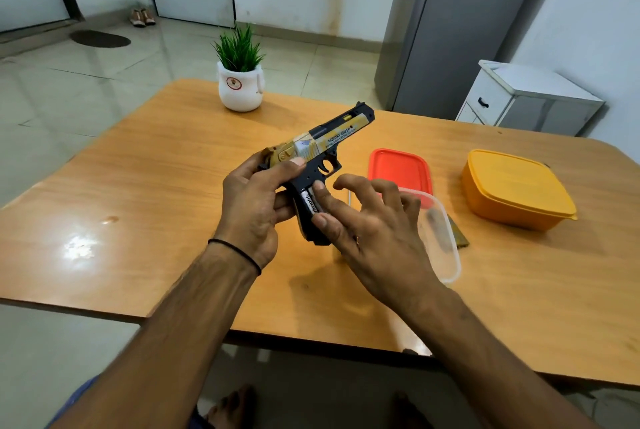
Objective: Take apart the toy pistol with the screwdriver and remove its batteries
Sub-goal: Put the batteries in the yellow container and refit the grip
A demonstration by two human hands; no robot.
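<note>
A black and gold toy pistol (pixel 332 137) is held above the table, barrel pointing away and to the right. My left hand (pixel 252 206) grips its rear and the back of the handle. The handle's side is uncovered and a black and white battery (pixel 310 204) shows inside. My right hand (pixel 367 220) has thumb and index finger pressed on that battery, the other fingers spread. A thin pale shaft (pixel 350 198), perhaps the screwdriver, lies on the table behind my right hand, mostly hidden.
A clear plastic container (pixel 443 248) lies right of my right hand with a dark object inside. A red lid (pixel 398 168) and a closed yellow box (pixel 516 189) sit further right. A potted plant (pixel 240 82) stands at the wooden table's (pixel 138 203) far edge.
</note>
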